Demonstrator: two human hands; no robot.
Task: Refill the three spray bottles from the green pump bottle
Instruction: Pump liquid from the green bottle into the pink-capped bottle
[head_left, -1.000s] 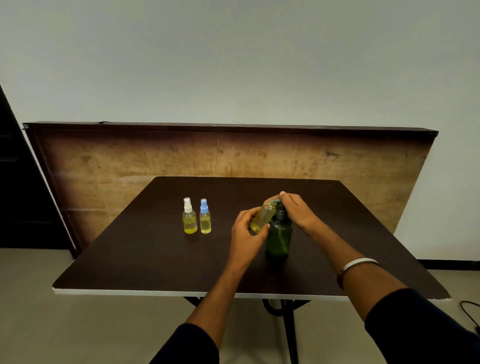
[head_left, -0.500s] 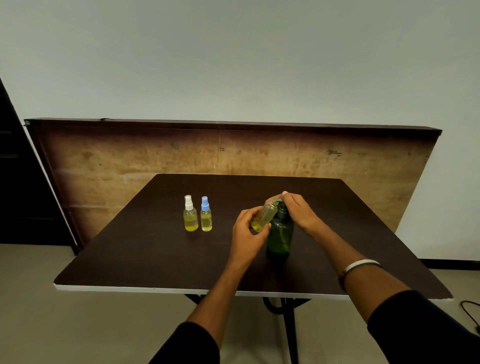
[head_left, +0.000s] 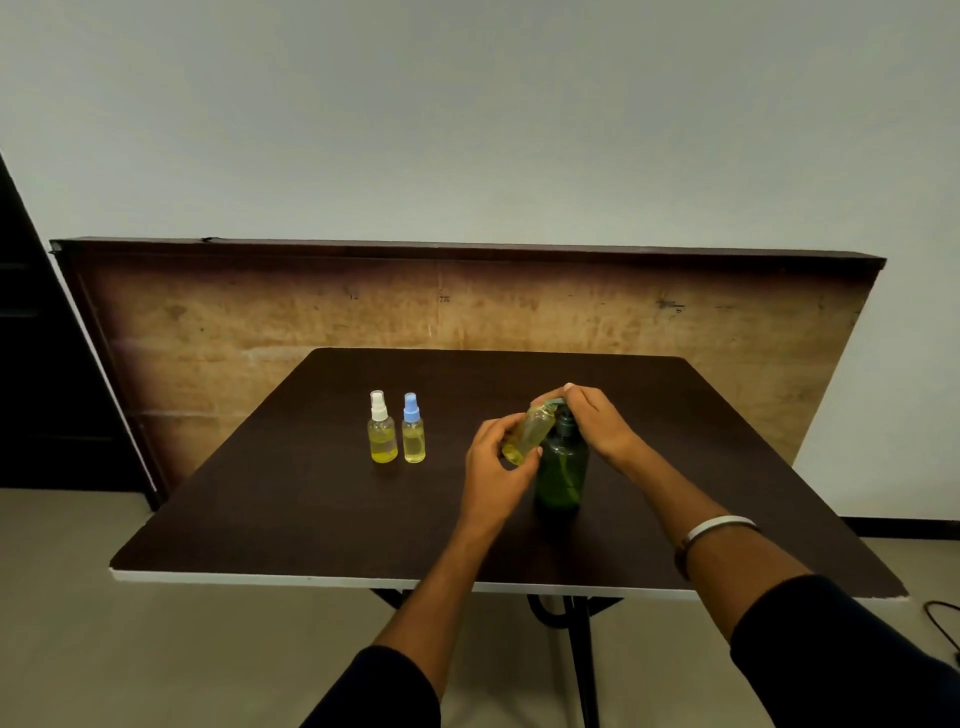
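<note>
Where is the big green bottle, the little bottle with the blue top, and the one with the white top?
green pump bottle (head_left: 563, 475), head view, on its dark green body.
blue-capped spray bottle (head_left: 414, 441), head view, on its clear yellowish body.
white-capped spray bottle (head_left: 382, 441), head view, on its yellow-filled body.

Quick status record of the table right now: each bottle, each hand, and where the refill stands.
white-cap spray bottle: upright, capped, yellow liquid inside
blue-cap spray bottle: upright, capped, right beside the white-cap one
third spray bottle: uncapped, tilted, mouth at the pump spout
green pump bottle: upright on the table
left hand: holds the third spray bottle
right hand: on the pump head
refill: third bottle in progress
</note>
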